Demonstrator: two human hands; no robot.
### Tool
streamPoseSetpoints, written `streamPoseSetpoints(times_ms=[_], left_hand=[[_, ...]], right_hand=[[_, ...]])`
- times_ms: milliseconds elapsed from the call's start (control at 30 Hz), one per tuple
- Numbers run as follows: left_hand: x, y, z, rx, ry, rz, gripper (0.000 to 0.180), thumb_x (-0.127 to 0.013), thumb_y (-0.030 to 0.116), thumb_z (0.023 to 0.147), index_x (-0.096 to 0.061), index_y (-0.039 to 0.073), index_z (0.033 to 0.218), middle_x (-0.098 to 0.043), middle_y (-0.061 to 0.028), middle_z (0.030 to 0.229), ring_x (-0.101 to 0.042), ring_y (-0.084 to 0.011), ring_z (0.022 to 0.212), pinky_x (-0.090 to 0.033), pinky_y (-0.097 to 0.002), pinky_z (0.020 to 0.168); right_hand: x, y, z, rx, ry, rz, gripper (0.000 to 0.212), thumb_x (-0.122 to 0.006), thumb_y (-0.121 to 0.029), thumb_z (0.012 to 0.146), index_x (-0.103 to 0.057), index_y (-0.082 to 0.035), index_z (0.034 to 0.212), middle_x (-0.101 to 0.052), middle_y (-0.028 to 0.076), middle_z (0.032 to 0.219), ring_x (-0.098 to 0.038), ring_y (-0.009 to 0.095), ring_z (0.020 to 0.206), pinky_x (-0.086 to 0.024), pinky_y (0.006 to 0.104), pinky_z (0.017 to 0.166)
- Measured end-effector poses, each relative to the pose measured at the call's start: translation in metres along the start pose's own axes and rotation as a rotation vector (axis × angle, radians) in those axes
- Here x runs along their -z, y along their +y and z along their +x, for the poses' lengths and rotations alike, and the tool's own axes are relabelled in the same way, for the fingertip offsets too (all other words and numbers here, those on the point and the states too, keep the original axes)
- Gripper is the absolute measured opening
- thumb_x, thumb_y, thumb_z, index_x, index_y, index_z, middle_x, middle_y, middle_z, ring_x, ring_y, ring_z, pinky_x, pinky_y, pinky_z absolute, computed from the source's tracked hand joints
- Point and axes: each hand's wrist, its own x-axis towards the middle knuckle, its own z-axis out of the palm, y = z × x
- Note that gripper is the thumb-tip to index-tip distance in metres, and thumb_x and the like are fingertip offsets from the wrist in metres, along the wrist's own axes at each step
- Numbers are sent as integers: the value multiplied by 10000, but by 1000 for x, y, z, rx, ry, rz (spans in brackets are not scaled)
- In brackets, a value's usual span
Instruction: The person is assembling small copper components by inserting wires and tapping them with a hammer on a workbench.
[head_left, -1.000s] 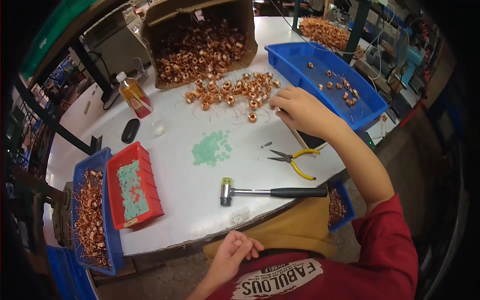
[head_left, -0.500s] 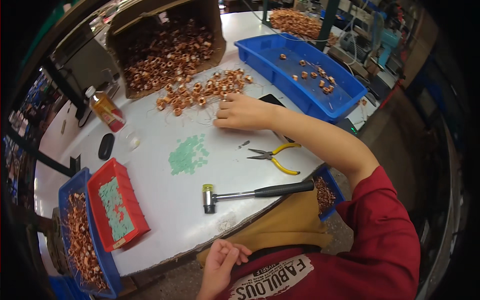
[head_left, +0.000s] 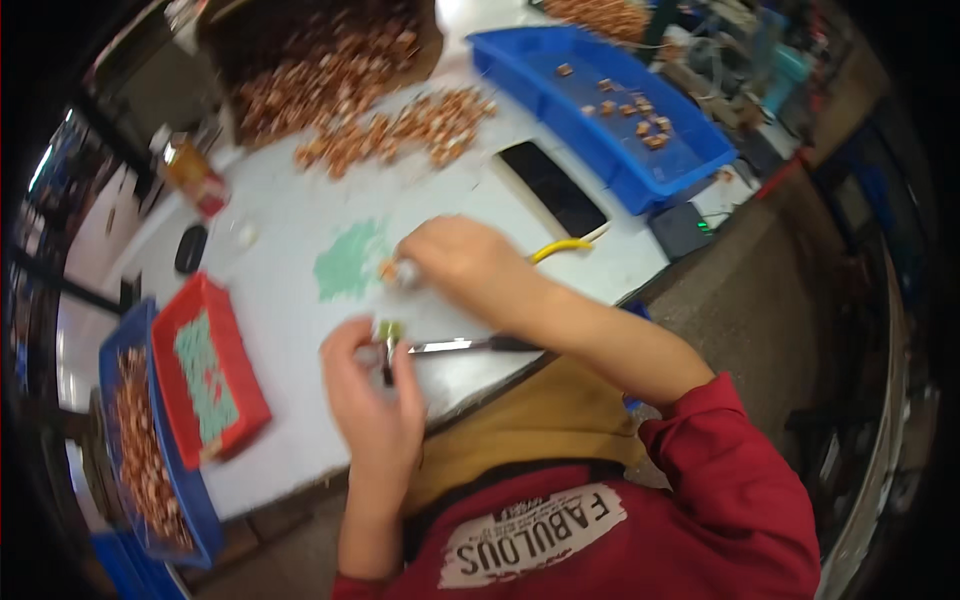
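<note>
My right hand (head_left: 455, 258) is closed with a small copper wire coil (head_left: 388, 269) at its fingertips, blurred by motion, just right of a patch of small green squares (head_left: 347, 265). Nearer to me, my left hand (head_left: 372, 395) is raised with thumb and fingers apart, nothing between them. Behind it lies a hammer (head_left: 445, 346) with a black grip, its head partly hidden by the fingers. Pliers lie under my right forearm, so only a yellow handle (head_left: 560, 247) shows. Loose copper coils (head_left: 440, 125) are heaped at the back of the table.
A cardboard box (head_left: 215, 50) of coils stands behind the heap. The blue tray (head_left: 640, 180) at back right holds several coils, with a phone (head_left: 552, 188) before it. At left are a red bin (head_left: 245, 375) of green pieces, a blue bin (head_left: 205, 515) of coils and a bottle (head_left: 192, 175).
My right hand has drawn back from the coil heap toward me with a coil, uncovering the phone. My left hand has risen from my lap to the hammer head, fingers opening. The view has shifted slightly.
</note>
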Motion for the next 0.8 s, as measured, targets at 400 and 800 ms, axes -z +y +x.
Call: streamPoseSetpoints(times_ms=[400,800], left_hand=[[5,20,15,459,-186,-781,424,-660,-31,756,-494,-11,1146,-559,-105,1029,-557,-139,814,-475,-217,706],[23,9,-3,689,-499,-957,397,-651,-71,772,-542,-17,1150,-618,-90,931,-583,-109,741,-490,-195,665]], right_hand=[[44,-60,-6,-138,-47,308,227,-663,59,692,-638,-38,896,-646,64,853,-567,186,692,-460,275,647],[56,-62,-10,74,-190,140,114,-670,-25,646,-639,-49,753,-640,53,961,-503,199,806,-429,306,739]])
